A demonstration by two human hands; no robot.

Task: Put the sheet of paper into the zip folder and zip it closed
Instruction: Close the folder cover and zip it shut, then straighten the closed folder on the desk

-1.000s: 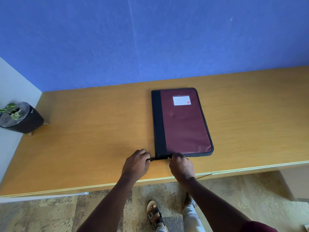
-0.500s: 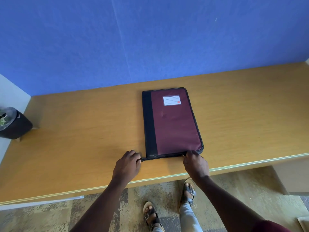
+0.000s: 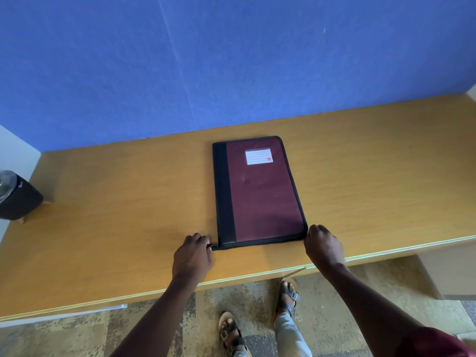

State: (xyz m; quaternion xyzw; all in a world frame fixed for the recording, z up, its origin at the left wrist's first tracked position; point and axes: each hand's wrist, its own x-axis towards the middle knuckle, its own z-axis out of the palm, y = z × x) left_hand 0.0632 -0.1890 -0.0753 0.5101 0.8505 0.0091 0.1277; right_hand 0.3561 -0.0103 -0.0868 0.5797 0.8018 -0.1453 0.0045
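Note:
A maroon zip folder (image 3: 262, 197) with a black spine and a white label lies flat and closed on the wooden desk (image 3: 116, 215). My left hand (image 3: 192, 256) pinches the black zip tab end at the folder's near left corner. At the near right corner, my right hand (image 3: 323, 247) is closed on the zip puller, which its fingers hide. No sheet of paper is in view.
A dark round pot (image 3: 18, 199) stands at the desk's far left edge. A blue wall (image 3: 231, 60) rises behind the desk. The desk's front edge (image 3: 257, 278) runs just below my hands, and sandalled feet show on the floor.
My right hand has travelled rightwards along the folder's near edge from beside my left hand to the near right corner. My left hand has kept its hold on the tab.

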